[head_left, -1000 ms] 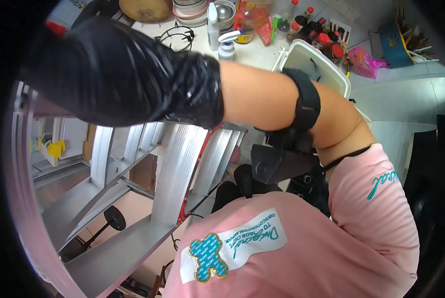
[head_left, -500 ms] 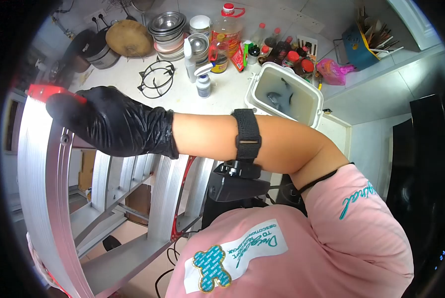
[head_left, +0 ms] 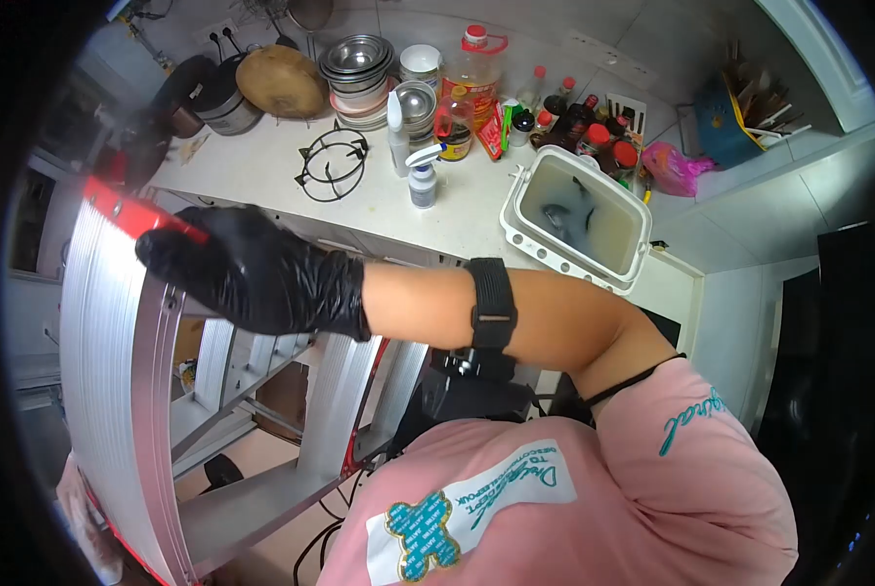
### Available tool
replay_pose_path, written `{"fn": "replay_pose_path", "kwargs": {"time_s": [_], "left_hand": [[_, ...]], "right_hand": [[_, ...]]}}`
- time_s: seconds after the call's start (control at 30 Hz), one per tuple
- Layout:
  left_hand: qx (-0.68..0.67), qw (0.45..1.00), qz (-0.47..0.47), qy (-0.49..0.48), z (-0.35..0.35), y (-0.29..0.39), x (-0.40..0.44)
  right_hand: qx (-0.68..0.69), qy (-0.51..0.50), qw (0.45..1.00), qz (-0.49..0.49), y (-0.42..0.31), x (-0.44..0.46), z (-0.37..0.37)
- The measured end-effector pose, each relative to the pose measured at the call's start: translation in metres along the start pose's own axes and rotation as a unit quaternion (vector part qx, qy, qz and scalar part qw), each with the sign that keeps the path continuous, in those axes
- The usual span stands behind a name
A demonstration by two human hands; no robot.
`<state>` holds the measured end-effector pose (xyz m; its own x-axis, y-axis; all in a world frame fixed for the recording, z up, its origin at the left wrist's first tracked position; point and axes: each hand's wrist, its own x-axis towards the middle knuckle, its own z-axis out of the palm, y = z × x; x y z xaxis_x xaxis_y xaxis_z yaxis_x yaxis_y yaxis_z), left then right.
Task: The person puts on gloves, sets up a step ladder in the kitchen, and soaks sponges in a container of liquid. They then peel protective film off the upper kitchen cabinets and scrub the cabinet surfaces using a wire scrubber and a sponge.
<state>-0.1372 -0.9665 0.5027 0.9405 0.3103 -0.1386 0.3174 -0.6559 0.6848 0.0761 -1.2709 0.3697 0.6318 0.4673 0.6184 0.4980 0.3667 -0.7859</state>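
My right hand (head_left: 261,278), in a black glove, reaches across to the left side of the view. Its fingers are closed on the red-capped top of an aluminium stepladder (head_left: 115,322). The ladder stands at the left, its wide steps and side rails running down to the floor. A black strap (head_left: 493,303) circles my right forearm, with a black device (head_left: 476,391) hanging under it. My left hand is not in view.
Behind the arm runs a white counter (head_left: 252,181) with a pot stand (head_left: 332,166), spray bottle (head_left: 423,184), stacked bowls (head_left: 356,68) and several sauce bottles. A white tub (head_left: 574,210) of cloudy water sits at its right. Black cables (head_left: 325,537) lie on the floor.
The whole scene, with the ladder, counter and my right arm, has shifted right and down in the view. My right hand keeps its grip on the ladder top.
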Motion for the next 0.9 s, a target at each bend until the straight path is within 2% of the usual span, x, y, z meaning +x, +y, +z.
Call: {"fn": "replay_pose_path", "kwargs": {"time_s": [0.03, 0.07, 0.13, 0.2, 0.27, 0.3, 0.4, 0.43, 0.6, 0.7, 0.83, 0.9], "left_hand": [[0.003, 1.0, -0.008, 0.0, 0.0, 0.004, 0.003], [0.01, 1.0, -0.018, -0.002, 0.002, 0.009, 0.005], [0.015, 0.999, -0.036, -0.001, 0.009, 0.016, 0.014], [0.019, 0.998, -0.053, -0.007, 0.011, 0.023, 0.024], [0.025, 0.997, -0.067, -0.009, 0.016, 0.028, 0.033], [0.027, 0.997, -0.074, -0.01, 0.018, 0.03, 0.037], [0.033, 0.995, -0.097, -0.008, 0.022, 0.033, 0.043], [0.035, 0.994, -0.106, -0.007, 0.023, 0.033, 0.044], [0.042, 0.985, -0.165, 0.0, 0.014, 0.021, 0.038], [0.087, 0.984, -0.125, 0.091, 0.015, 0.0, 0.024], [0.134, 0.98, -0.144, -0.034, -0.01, -0.03, 0.023], [0.099, 0.989, -0.103, -0.027, 0.005, -0.014, 0.028]], "right_hand": [[0.032, 0.018, 0.998, 0.047, -0.009, -0.001, 0.0], [0.037, 0.015, 0.998, 0.054, -0.014, -0.001, -0.001], [0.134, 0.002, 0.987, 0.088, -0.019, 0.0, -0.004], [0.105, 0.006, 0.991, 0.077, -0.012, 0.001, -0.001], [0.178, 0.0, 0.978, 0.106, -0.016, 0.001, -0.004], [0.13, 0.021, 0.988, 0.079, -0.011, 0.004, -0.001], [0.082, 0.002, 0.992, 0.099, -0.006, 0.002, -0.002], [0.073, 0.039, 0.994, 0.075, -0.001, 0.003, 0.006], [0.06, -0.003, 0.992, 0.107, 0.001, 0.0, 0.002], [0.036, 0.012, 0.994, 0.102, 0.003, 0.003, 0.001], [0.032, -0.025, 0.995, 0.095, 0.007, 0.003, -0.003], [0.038, -0.046, 0.992, 0.109, 0.001, 0.004, -0.008]]}}
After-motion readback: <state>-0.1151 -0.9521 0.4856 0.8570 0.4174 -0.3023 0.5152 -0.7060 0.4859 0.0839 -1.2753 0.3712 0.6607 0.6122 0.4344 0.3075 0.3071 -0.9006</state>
